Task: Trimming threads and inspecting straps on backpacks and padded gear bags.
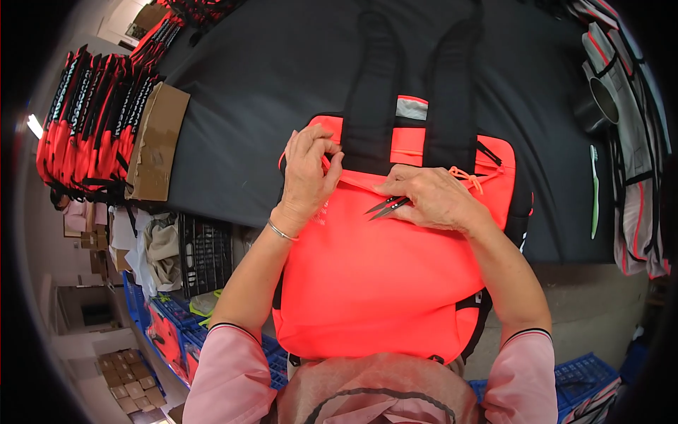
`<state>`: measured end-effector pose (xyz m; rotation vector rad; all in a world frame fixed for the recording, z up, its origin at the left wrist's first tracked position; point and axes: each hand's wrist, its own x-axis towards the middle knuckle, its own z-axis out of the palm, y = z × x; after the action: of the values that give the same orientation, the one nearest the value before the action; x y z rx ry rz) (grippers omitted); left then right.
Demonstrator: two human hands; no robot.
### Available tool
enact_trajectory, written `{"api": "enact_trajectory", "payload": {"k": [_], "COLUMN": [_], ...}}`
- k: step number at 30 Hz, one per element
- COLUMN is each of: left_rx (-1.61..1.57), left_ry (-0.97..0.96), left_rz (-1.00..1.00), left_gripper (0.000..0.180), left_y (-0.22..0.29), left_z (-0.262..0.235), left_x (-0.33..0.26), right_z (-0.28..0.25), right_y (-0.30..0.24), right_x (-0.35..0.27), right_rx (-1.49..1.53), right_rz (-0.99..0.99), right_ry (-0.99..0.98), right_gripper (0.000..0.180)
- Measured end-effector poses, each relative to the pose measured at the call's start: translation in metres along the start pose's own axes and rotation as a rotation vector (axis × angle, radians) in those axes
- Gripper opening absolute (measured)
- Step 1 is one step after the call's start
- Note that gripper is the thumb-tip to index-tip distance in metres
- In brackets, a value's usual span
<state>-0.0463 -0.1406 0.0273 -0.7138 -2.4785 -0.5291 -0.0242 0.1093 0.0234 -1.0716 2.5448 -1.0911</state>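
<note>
Brownish garment front point(374, 381): seen closest, beside the backpack's lower end.
Coral-red backpack point(381, 283): laid on the black tabletop point(247, 106), its lower end extended past the near edge, black shoulder straps point(374, 78) stretched away.
Left hand point(307, 169): grip narrowed, backpack fabric pinched beside the left strap.
Right hand point(434, 196): black thread snips point(387, 208) held in the grip, blades slightly parted, pointed left.
Toothbrush point(594, 191): placed right of the backpack.
Cardboard box point(159, 141): set beside stacked red-and-black bags point(92, 127), far left.
</note>
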Motion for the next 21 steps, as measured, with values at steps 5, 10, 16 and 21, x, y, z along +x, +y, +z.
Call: {"api": "enact_trajectory", "payload": {"k": [5,10,16,21], "left_rx": [-0.047,0.12,0.152,0.045], "left_ry": [-0.154,-0.141,-0.05,-0.009], "left_rz": [-0.079,0.007,0.018,-0.017], "left_gripper": [0.027,0.015,0.013,0.016], "left_y": [0.011,0.009,0.011,0.003], "left_z": [-0.01,0.005,0.007,0.015], "left_x": [0.011,0.003,-0.001,-0.008], "right_z": [-0.003,-0.002,-0.012,-0.014], "right_y": [-0.002,0.0,-0.004,-0.004], "right_x": [0.0,0.001,0.003,0.031], "right_rx": [0.018,0.006,0.143,0.324], "right_rz": [0.032,0.034,0.093,0.324], "right_ry": [-0.013,-0.029,-0.042,0.148], "right_gripper": [0.046,0.046,0.044,0.04]}}
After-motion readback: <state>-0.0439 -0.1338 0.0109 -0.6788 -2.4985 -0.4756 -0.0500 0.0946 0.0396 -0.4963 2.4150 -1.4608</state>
